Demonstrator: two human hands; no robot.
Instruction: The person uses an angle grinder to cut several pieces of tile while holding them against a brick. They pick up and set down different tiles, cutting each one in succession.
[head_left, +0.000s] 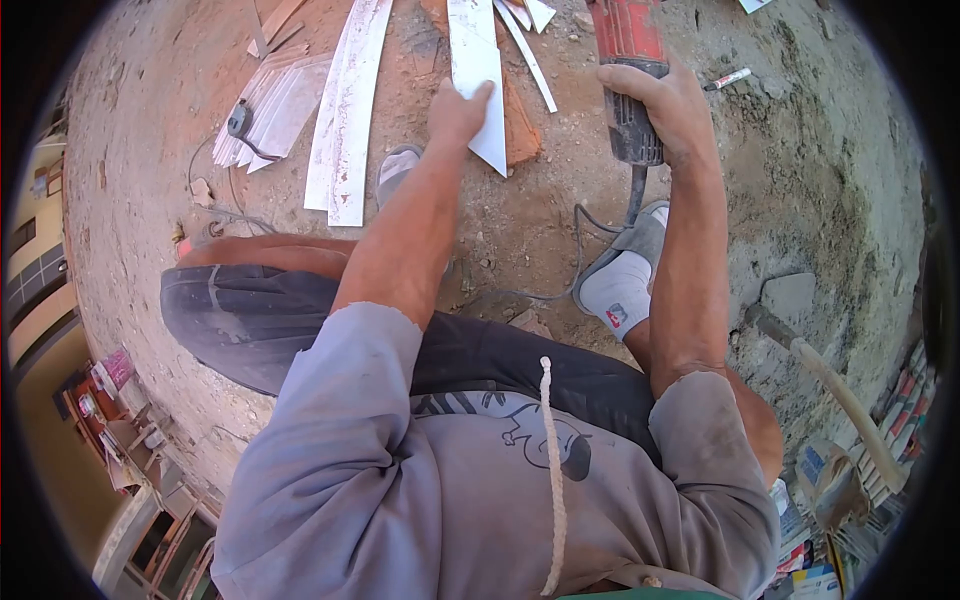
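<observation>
My left hand [460, 112] is closed on the edge of a white tile strip [472, 45], thumb on its top face. The strip's near end is cut to a slant and lies over an orange-brown piece [520, 130]. In my right hand [675, 108] is a red and black corded power tool [632, 40], which looks like an angle grinder. My fingers wrap its black rear part; its working end is cut off by the top of the view. The cord [580, 235] runs down past my foot.
Long white strips [345, 110] lie left of my left hand, beside a fan of thin pieces [290, 100] with a tape measure [239, 121] on it. A marker [727, 79] lies right of the tool. A shovel [825, 375] and stacked bags [905, 410] are at the right.
</observation>
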